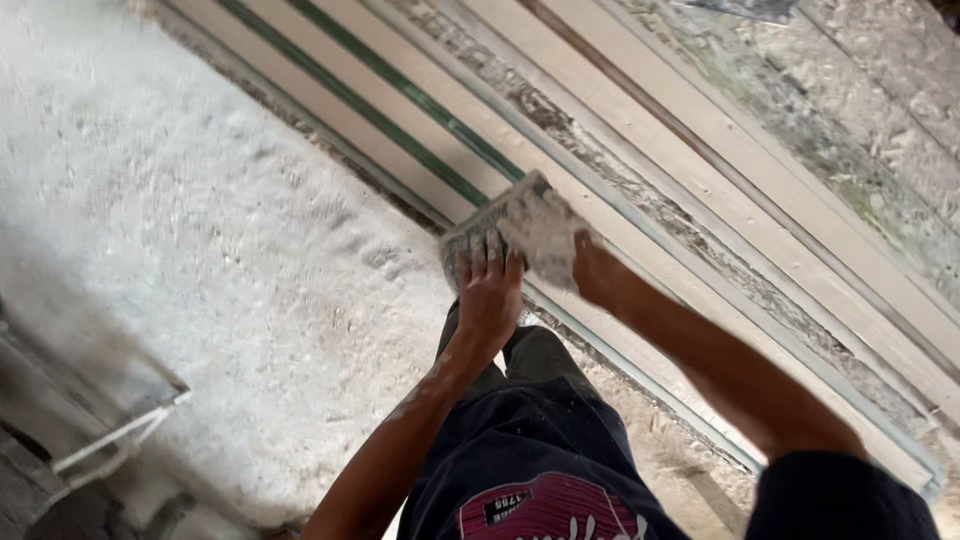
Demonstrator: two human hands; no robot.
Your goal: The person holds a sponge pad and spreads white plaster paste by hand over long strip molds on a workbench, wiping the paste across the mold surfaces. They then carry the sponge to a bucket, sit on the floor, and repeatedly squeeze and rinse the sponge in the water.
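Observation:
My left hand (pixel 487 295) grips the near edge of a flat rectangular tool coated in white plaster (pixel 525 225), fingers spread over its left part. My right hand (pixel 597 272) holds the tool's right side, partly hidden behind it. The tool lies against a long pale wooden board (pixel 420 135) that runs diagonally across the view. Both forearms are streaked with white dust. My dark trousers and dark shirt show below.
Several long pale boards and green-edged strips (pixel 400 95) lie side by side, running from upper left to lower right. A rough white plastered surface (pixel 180 220) fills the left. A metal frame (pixel 120 430) sits at the lower left. Weathered chipboard (pixel 860 110) lies at upper right.

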